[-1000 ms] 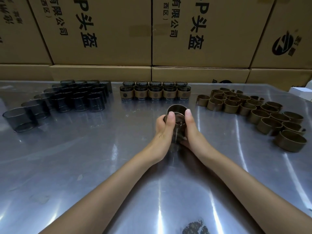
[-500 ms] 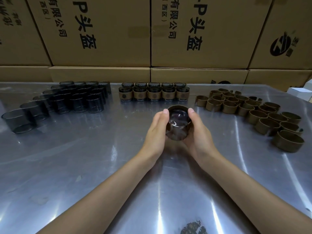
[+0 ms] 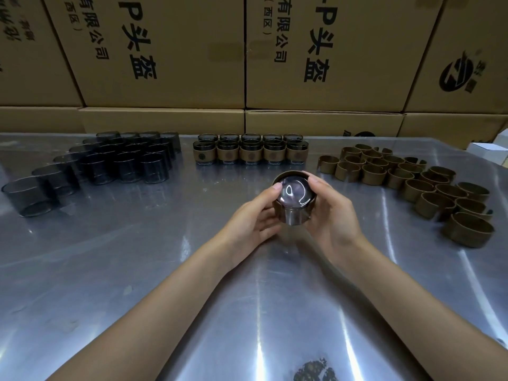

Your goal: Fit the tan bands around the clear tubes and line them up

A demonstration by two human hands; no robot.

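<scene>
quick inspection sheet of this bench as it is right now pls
surface: metal table, shiny, with glare streaks and a dark smudge at the near edge
job's things: bare clear tubes far left; banded tubes in two rows at the back; loose tan bands right; held tube with a band around it
clutter: white box far right
hands: left hand and right hand grip the held tube
cables: nothing seen
surroundings: cardboard cartons stacked behind

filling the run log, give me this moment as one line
stage: fitting band | left hand: grips tube | right hand: grips tube | tube: lifted, banded | finished row: far centre
</scene>
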